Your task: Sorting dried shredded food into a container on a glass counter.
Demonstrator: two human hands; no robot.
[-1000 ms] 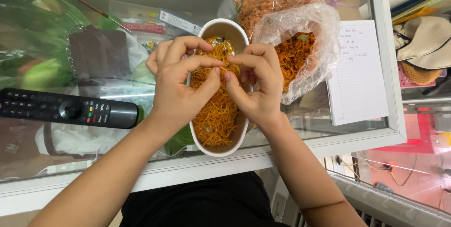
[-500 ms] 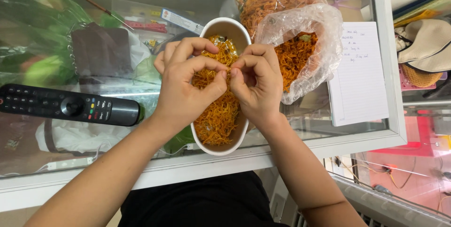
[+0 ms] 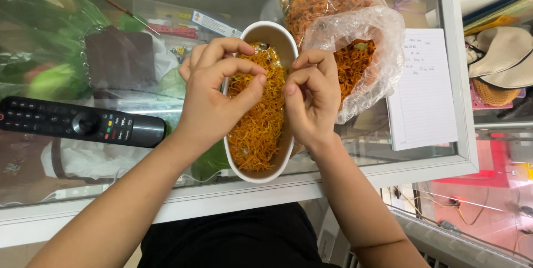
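A white oval bowl (image 3: 277, 35) filled with thin orange dried strands (image 3: 258, 135) stands on a glass-topped counter. Both of my hands hover right over it. My left hand (image 3: 214, 96) has its thumb and fingers pinched together above the strands. My right hand (image 3: 311, 99) is curled the same way, fingertips close to the left hand's. Whether a strand sits between the fingertips is too small to tell. Beside the bowl, at the upper right, an open clear plastic bag (image 3: 361, 51) holds more of the same orange strands.
A black remote control (image 3: 78, 124) lies on the glass (image 3: 111, 1) at the left. A white lined notepad (image 3: 425, 90) lies at the right, past the bag. Under the glass are green packets and other goods. A straw hat (image 3: 499, 65) rests off the counter's right edge.
My two hands have drawn slightly apart, so the fingertips no longer touch over the bowl. The bowl and bag have stayed in place.
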